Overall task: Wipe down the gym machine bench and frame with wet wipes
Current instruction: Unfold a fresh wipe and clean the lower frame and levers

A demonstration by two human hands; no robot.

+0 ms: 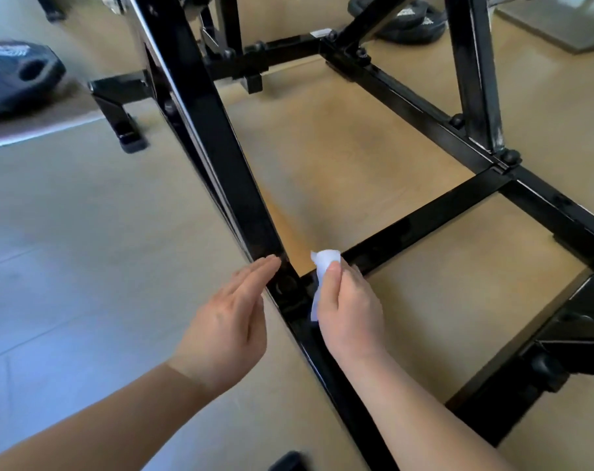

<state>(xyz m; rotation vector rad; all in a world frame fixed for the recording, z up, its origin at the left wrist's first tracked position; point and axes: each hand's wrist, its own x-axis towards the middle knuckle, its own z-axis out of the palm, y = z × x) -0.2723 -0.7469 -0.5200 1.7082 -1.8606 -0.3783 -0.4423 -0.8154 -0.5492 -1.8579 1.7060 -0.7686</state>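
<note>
Your right hand (348, 311) gripped a crumpled white wet wipe (324, 263), thumb pinching it against curled fingers. The wipe sat just right of the bolted joint (285, 285) on the black frame (220, 137), over the near end of the crossbar (424, 222); whether it touched the metal could not be told. Your left hand (227, 321) was open, fingers straight and together, their tips at the slanted post just above and left of that joint. Beyond the joint and well to its left, a dark weight plate (13, 76) lay on the floor (84, 249).
</note>
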